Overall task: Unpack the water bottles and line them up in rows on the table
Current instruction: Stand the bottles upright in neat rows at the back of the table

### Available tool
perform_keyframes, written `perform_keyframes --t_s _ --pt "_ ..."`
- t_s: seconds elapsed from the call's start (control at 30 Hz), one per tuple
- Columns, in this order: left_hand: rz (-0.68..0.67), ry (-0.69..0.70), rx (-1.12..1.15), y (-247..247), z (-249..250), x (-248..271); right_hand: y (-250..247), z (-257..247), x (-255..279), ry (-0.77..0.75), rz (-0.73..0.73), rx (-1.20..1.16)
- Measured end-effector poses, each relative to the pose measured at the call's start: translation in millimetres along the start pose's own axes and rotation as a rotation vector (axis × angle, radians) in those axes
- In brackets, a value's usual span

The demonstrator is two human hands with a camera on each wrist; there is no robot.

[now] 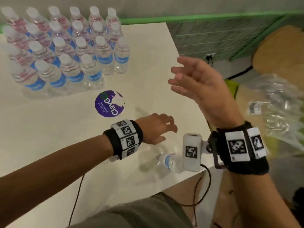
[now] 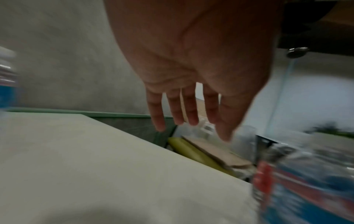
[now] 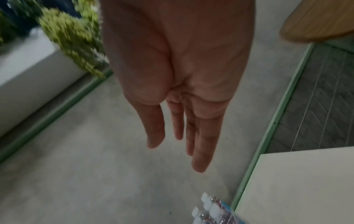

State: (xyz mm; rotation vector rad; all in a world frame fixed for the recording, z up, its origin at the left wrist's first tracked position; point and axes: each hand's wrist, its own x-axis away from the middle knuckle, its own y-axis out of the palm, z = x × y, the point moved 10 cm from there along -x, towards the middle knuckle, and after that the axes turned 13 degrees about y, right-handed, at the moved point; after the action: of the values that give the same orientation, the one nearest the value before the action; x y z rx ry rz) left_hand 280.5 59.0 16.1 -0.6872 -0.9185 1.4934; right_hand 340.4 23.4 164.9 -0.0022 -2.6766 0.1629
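Note:
Several upright water bottles (image 1: 65,51) with white caps and blue labels stand in rows at the table's far left; their caps (image 3: 209,210) show low in the right wrist view. One more bottle (image 1: 169,161) lies on its side near the front edge, blurred in the left wrist view (image 2: 302,191). My left hand (image 1: 162,129) hovers just above and behind it, fingers relaxed and holding nothing (image 2: 189,115). My right hand (image 1: 181,76) is raised over the table's right edge, its straight fingers (image 3: 199,151) spread and empty.
The white table (image 1: 49,137) carries a round purple sticker (image 1: 109,103). Crumpled clear plastic wrap (image 1: 279,116) hangs in view beyond the table's right edge. A round wooden top (image 1: 279,55) stands at the far right, and cables (image 1: 202,191) hang off the front edge.

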Motion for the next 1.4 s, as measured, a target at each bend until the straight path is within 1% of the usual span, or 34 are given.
perform_keyframes --t_s 0.03,0.1,0.2,0.27,0.33,0.4,0.47,0.53,0.63,0.73,0.83,0.9,1.0,1.17,1.23,1.27,1.33,1.4 --pt "-0.090 0.046 0.057 15.6 19.6 -6.9 -8.2 7.5 20.2 0.004 0.015 0.045" --pt "-0.204 0.102 0.151 37.4 51.3 -16.8 -25.9 36.6 51.6 0.062 0.061 0.202" --pt "-0.311 0.073 0.217 59.0 72.4 -24.8 -55.7 98.0 80.4 0.239 0.129 0.431" --pt "-0.336 0.058 0.203 63.5 78.6 -28.5 -71.8 139.1 91.6 0.363 0.137 0.532" --pt "-0.329 0.061 0.210 63.7 80.3 -31.6 -80.7 172.7 99.3 0.471 0.116 0.612" --pt "-0.301 0.050 0.240 62.5 77.5 -33.7 -84.3 195.5 104.8 0.551 0.095 0.685" --pt "-0.256 0.022 0.265 60.5 71.4 -34.3 -82.3 210.6 107.3 0.596 0.071 0.710" --pt "-0.192 -0.021 0.297 54.9 61.4 -33.6 -81.1 216.2 104.6 0.580 0.097 0.725" --pt "-0.080 -0.143 0.371 40.5 32.3 -25.0 -83.9 205.5 93.3 0.486 0.211 0.775" --pt "0.025 -0.259 0.398 18.8 -1.1 -8.8 -80.2 187.8 74.8 0.416 0.233 0.778" --pt "0.113 -0.363 0.390 -3.5 -33.1 13.2 -67.1 167.9 46.7 0.354 0.194 0.754" --pt "0.177 -0.446 0.394 -16.7 -55.7 31.4 -52.4 152.2 22.4 0.302 0.151 0.784" --pt "0.235 -0.564 0.324 -34.1 -86.6 58.5 -25.9 125.4 -19.6 0.196 0.100 0.836" --pt "0.350 -0.754 0.274 -54.5 -129.7 105.4 11.8 98.2 -81.2 0.048 0.038 0.792" --pt "0.371 -0.791 0.265 -58.0 -138.4 117.8 17.7 100.3 -97.0 0.046 0.007 0.713" --pt "0.364 -0.787 0.269 -58.8 -139.7 120.7 17.9 106.1 -103.4 0.067 0.003 0.685" --pt "0.321 -0.745 0.269 -58.6 -139.1 122.0 17.6 122.2 -112.9 0.129 0.015 0.650" --pt "0.294 -0.701 0.251 -57.9 -139.7 120.8 19.8 135.1 -119.6 0.137 0.039 0.563"
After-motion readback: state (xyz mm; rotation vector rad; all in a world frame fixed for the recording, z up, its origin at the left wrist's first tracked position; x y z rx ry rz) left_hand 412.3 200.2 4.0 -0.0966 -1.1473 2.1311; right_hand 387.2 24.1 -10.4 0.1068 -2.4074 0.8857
